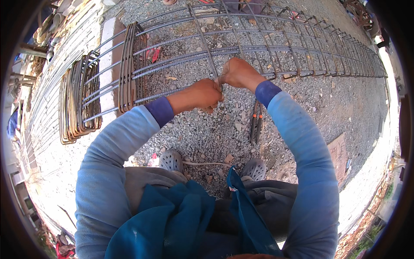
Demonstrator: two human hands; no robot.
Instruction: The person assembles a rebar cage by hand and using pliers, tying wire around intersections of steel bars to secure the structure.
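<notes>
My left hand (199, 95) and my right hand (241, 74) meet at the near edge of a long rebar cage (210, 56). They are where one of its stirrups comes down to the lowest lengthwise bar. Both hands are closed, the fingertips almost touching. Whatever lies between the fingers is too small and covered to make out. On the gravel just below my right hand is a pair of pliers or nippers (256, 123) with dark handles and orange bands. A tight group of stirrups (126, 69) hangs on the bars to the left of my left hand.
More stirrups (77, 99) are bunched at the cage's left end, beside a pale block (106, 75) under the bars. Part of another person in purple clothing (243, 7) shows beyond the cage. My grey clogs (171, 161) stand on gravel; a flat board (337, 157) lies right.
</notes>
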